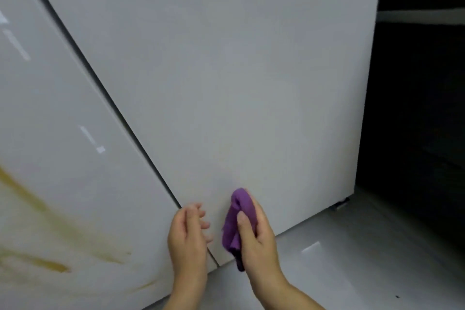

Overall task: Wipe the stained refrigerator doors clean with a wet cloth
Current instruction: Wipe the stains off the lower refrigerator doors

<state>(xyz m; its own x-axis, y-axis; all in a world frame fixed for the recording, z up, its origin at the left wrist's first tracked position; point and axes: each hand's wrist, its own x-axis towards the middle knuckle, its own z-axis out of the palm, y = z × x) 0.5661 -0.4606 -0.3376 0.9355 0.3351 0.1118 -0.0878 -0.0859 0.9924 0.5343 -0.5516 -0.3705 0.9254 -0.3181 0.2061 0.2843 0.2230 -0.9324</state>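
Your left hand (pixel 187 234) hangs loose-fingered, right hand (pixel 258 243) beside it. Right door (pixel 226 70) looks clean; left door (pixel 63 113) bears yellow streaks (pixel 32 199). Purple cloth (pixel 239 209) sits wadded in your right fingers (pixel 242 220), low at the right door: so bunched, it could smear those streaks.

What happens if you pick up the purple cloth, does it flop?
Probably floppy: the purple cloth bunches into folds in the right hand, and its end hangs limp below. It is likely light too, since one hand seems to hold it easily.
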